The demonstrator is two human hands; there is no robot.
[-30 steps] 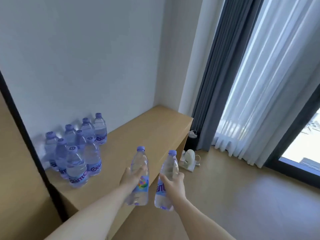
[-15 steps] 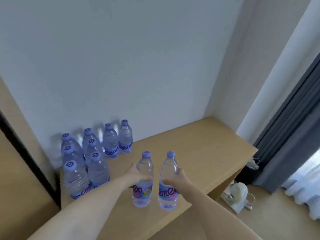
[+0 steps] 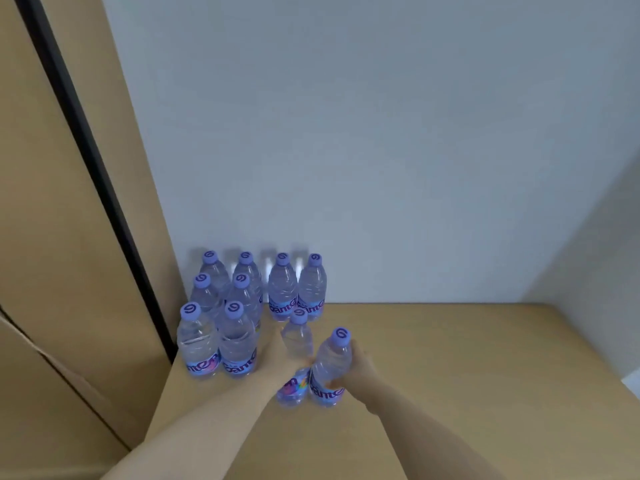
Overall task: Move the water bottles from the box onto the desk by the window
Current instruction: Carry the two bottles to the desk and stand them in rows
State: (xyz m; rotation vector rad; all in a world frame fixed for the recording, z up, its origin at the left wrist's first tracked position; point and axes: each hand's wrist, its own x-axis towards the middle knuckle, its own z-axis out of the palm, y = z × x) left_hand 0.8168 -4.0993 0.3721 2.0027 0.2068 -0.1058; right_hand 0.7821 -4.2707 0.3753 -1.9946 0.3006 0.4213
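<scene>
Several clear water bottles (image 3: 239, 337) with purple caps stand grouped at the back left corner of the wooden desk (image 3: 467, 375), against the wall. My left hand (image 3: 277, 355) grips one more bottle (image 3: 296, 341) just right of that group. My right hand (image 3: 360, 367) grips a second bottle (image 3: 329, 365) beside it, tilted a little to the right. Both held bottles are low over the desk; whether their bases touch the top I cannot tell. The box is out of view.
A grey wall (image 3: 381, 150) rises directly behind the desk. A tall wooden panel with a black strip (image 3: 86, 150) borders the desk on the left. Bare desk top stretches to the right of the held bottles.
The view swung left and came closer to the desk, so the curtain and floor are gone. Both hands carried their bottles forward to beside the standing group.
</scene>
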